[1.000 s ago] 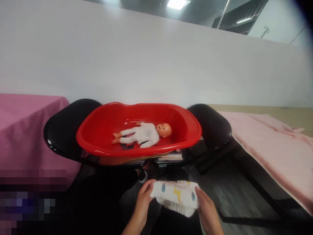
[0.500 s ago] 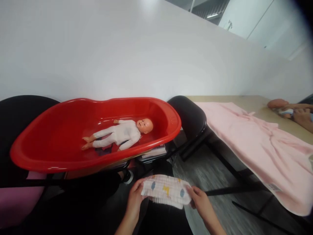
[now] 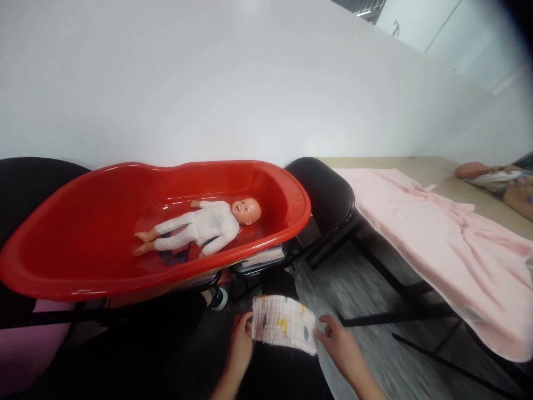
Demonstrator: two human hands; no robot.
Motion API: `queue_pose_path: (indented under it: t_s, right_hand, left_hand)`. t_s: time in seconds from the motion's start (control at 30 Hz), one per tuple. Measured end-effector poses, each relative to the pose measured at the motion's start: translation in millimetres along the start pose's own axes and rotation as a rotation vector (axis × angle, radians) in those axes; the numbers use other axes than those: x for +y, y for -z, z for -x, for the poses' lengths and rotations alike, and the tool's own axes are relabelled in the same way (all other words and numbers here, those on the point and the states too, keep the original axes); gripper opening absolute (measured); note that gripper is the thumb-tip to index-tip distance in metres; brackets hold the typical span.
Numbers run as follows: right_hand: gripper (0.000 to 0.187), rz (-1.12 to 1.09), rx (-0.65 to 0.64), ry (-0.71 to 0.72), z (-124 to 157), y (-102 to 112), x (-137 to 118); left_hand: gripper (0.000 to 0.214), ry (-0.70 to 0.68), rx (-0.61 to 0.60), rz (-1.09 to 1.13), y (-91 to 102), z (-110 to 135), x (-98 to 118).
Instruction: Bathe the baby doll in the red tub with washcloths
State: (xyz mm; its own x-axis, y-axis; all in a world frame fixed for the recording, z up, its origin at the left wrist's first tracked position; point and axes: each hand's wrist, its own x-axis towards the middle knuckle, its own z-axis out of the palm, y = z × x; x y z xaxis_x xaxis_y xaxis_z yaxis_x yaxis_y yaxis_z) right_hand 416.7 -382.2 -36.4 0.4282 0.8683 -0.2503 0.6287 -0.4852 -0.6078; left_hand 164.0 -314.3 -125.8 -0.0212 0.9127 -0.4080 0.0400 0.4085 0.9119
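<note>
Cloth (image 3: 284, 325) between 2 hands (image 3: 242, 340) (image 3: 340, 343); towel label (image 3: 472, 315) blurred.

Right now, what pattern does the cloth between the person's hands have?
The cloth is whitish, with scattered yellow and grey-blue motifs; the head view shows it.

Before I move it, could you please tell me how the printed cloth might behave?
The printed cloth is probably floppy, given its curved upper edge. It likely feels light, being fabric; its crinkled surface suggests little slip.
</note>
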Motion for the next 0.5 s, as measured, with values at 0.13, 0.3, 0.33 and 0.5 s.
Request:
queue_pose_path:
  t_s: [0.13, 0.3, 0.33, 0.5]
  right_hand:
    - [0.038, 0.056, 0.157, 0.281, 0, -7, -26]
    - [0.046, 0.067, -0.033, 0.449, 2, -40, -54]
    - [0.047, 0.076, -0.05, 0.467, 2, -46, -53]
    - [0.05, 0.0, -0.086, 0.428, 0, -66, -37]
  left_hand:
    - [0.039, -0.345, 0.014, -0.291, -14.7, 5, 25]
    - [0.049, -0.478, -0.2, -0.389, -49.4, 2, 35]
    - [0.05, -0.486, -0.231, -0.408, -54.6, 1, 32]
    - [0.06, -0.316, -0.293, -0.301, -60.1, 3, 8]
